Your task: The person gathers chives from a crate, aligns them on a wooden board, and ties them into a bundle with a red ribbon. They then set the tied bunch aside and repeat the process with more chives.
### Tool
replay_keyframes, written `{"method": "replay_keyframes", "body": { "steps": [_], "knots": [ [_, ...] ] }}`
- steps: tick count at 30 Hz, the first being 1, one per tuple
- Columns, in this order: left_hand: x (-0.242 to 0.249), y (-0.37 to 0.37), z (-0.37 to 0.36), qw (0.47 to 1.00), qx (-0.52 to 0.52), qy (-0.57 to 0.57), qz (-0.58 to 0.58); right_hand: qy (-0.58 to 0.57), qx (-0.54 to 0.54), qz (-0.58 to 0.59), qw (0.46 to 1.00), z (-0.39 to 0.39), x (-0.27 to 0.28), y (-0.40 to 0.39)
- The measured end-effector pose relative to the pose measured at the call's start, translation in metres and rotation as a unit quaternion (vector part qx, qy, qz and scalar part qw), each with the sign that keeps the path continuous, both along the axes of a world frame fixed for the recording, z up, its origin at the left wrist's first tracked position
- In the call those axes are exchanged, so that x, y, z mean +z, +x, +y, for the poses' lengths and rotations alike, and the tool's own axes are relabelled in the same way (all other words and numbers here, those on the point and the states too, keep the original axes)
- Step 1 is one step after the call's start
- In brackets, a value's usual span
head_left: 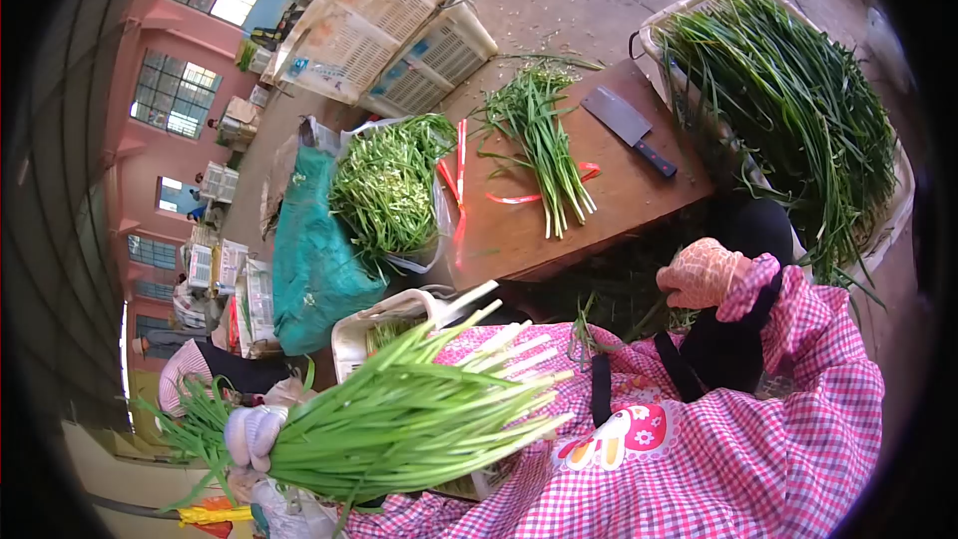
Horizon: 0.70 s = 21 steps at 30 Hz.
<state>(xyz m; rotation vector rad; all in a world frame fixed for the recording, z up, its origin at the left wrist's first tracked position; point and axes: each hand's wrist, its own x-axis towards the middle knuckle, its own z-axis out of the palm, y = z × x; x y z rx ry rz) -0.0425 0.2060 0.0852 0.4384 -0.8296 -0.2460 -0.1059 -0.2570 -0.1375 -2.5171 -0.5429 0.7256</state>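
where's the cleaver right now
The cleaver lies on the wooden table near its far right corner, between the loose chives and the crate of greens.

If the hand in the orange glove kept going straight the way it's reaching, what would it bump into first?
The right hand points down into the dark gap under the wooden table. It would probably meet the loose green stalks piled there first, right by its fingers. Depth is hard to judge, so it may already be touching them.
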Motion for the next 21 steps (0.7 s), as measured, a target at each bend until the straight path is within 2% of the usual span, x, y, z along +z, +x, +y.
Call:
{"method": "replay_keyframes", "body": {
  "steps": [2, 3, 4, 5, 7, 9, 11, 12, 15, 17, 18, 19, 21],
  "knots": [
    [0.001, 0.005, -0.018, 1.0, 0.011, 0.0, 0.018, 0.004, -0.076, -0.169, 0.983, 0.003, 0.033, -0.01],
    [0.001, 0.007, -0.031, 0.999, 0.013, 0.0, 0.029, 0.072, -0.082, -0.233, 0.966, 0.008, 0.045, -0.007],
    [0.001, 0.01, -0.043, 0.999, -0.007, 0.022, 0.043, 0.15, -0.084, -0.261, 0.95, 0.015, 0.071, -0.002],
    [-0.003, 0.009, -0.063, 0.997, 0.02, 0.051, 0.053, 0.206, -0.079, -0.284, 0.933, 0.023, 0.095, -0.002],
    [-0.01, -0.001, -0.106, 0.966, 0.187, 0.171, 0.056, 0.354, -0.051, -0.299, 0.885, 0.044, 0.099, -0.004],
    [-0.026, 0.002, -0.145, 0.963, 0.179, 0.199, 0.026, 0.413, -0.01, -0.312, 0.856, 0.072, 0.099, -0.001],
    [-0.042, -0.004, -0.168, 0.923, 0.275, 0.257, 0.08, 0.393, -0.025, -0.331, 0.858, 0.094, 0.107, 0.0],
    [-0.047, -0.001, -0.169, 0.919, 0.251, 0.298, 0.053, 0.391, -0.042, -0.333, 0.857, 0.102, 0.106, 0.001],
    [-0.055, -0.017, -0.19, 0.858, 0.307, 0.35, 0.218, 0.385, -0.091, -0.339, 0.853, 0.12, 0.099, 0.009],
    [-0.074, -0.014, -0.194, 0.862, 0.33, 0.344, 0.17, 0.371, -0.097, -0.325, 0.865, 0.13, 0.097, 0.017],
    [-0.082, -0.015, -0.196, 0.866, 0.318, 0.313, 0.224, 0.382, -0.111, -0.337, 0.853, 0.135, 0.094, 0.017],
    [-0.09, -0.009, -0.187, 0.854, 0.354, 0.371, 0.086, 0.37, -0.141, -0.337, 0.854, 0.141, 0.088, 0.016],
    [-0.088, -0.023, -0.188, 0.778, 0.415, 0.451, 0.14, 0.32, -0.166, -0.349, 0.865, 0.152, 0.09, 0.015]
  ]
}}
